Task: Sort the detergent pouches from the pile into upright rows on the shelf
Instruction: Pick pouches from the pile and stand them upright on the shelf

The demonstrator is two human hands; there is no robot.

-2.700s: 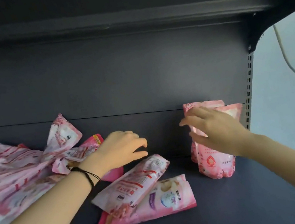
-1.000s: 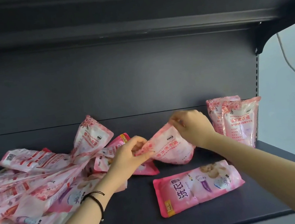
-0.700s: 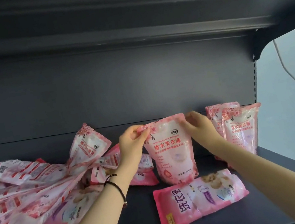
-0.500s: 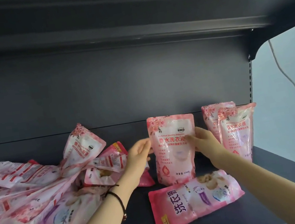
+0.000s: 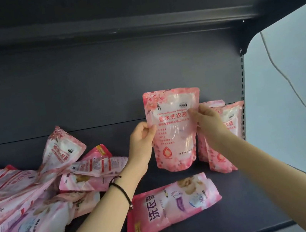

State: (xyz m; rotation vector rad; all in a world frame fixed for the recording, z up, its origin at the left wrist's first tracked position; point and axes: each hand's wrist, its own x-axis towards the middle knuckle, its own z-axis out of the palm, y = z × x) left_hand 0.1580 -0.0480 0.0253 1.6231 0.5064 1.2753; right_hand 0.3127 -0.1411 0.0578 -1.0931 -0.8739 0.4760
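Two hands [image 5: 142, 140] [image 5: 207, 121] gripping one upright pouch [image 5: 175, 144]

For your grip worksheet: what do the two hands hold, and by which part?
One upright pink plastic detergent pouch: left hand pinches its left edge, right hand its right edge.

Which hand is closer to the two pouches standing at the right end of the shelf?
Right. The right hand grips the held pouch directly in front of the standing pouches; the left hand grips its opposite edge, farther left.
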